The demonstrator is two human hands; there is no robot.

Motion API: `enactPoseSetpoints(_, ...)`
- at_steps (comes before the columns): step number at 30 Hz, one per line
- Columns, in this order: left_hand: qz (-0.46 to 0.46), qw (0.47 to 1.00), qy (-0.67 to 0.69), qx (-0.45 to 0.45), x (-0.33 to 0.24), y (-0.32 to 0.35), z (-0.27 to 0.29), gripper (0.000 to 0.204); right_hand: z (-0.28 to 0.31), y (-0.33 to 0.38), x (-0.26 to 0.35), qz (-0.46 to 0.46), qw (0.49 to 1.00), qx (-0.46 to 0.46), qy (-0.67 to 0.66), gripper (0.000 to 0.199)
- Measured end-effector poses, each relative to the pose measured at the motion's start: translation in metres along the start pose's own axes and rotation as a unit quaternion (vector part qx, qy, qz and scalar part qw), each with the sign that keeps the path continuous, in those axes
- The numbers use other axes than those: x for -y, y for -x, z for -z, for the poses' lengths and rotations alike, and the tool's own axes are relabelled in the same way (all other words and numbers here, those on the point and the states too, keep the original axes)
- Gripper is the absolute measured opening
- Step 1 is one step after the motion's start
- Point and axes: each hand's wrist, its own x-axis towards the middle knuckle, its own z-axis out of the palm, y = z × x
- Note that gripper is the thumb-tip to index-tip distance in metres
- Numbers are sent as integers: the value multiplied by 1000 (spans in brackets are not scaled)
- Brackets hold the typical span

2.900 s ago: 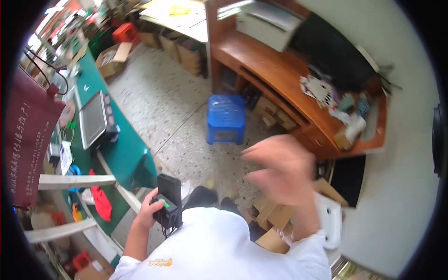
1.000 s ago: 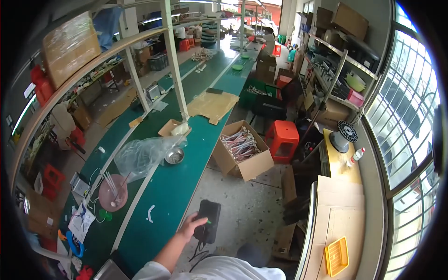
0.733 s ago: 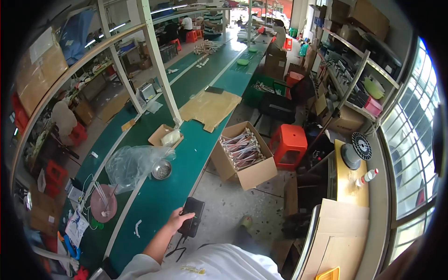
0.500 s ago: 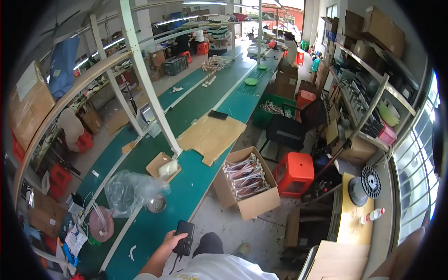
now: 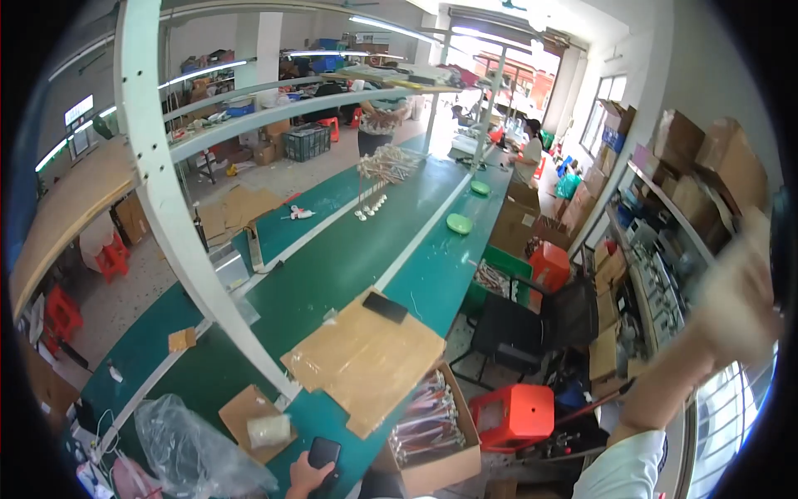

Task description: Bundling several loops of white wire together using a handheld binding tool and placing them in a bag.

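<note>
My left hand [image 5: 308,475] is low in the picture, closed around a black rectangular device [image 5: 325,454] about the size of a phone. The device is over the green work table's near edge, close to an open cardboard box [image 5: 453,474] full of bundled pieces with white ends. My right hand [image 5: 740,291] is raised at the far right, in front of the shelves and window, and smeared by motion. Its fingers cannot be made out. On the table, a flat cardboard sheet [image 5: 366,358] carries a dark flat object [image 5: 385,308].
A clear plastic bag [image 5: 187,449] and a small cardboard piece with a whitish pack [image 5: 269,430] lie on the table. A pale metal post [image 5: 179,224] rises from it. Right of the box are a red stool [image 5: 515,416] and black chair [image 5: 515,333]. Several people are farther back.
My right arm has come up into view at the right. The view has tilted up and turned, and my left hand still grips the black device.
</note>
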Motion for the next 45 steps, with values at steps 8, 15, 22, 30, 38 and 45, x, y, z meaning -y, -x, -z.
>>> enactPoseSetpoints(8,94,995,10,25,-16,-81,1,85,-224,175,-360,-205,807,431,349,26)
enactPoseSetpoints(15,150,985,11,83,-8,-79,7,85,-325,253,-475,-183,751,449,449,55)
enactPoseSetpoints(22,227,970,-63,56,33,-66,-32,65,-298,236,-473,-186,771,432,429,20)
enactPoseSetpoints(30,38,988,-86,-120,68,-77,-40,74,-171,279,-290,-549,755,304,189,41)
enactPoseSetpoints(38,-13,986,-151,-67,12,-87,-17,47,4,383,16,-868,403,245,154,40)
enactPoseSetpoints(45,-110,974,52,189,-193,-81,-22,63,41,381,167,-733,587,308,155,13)
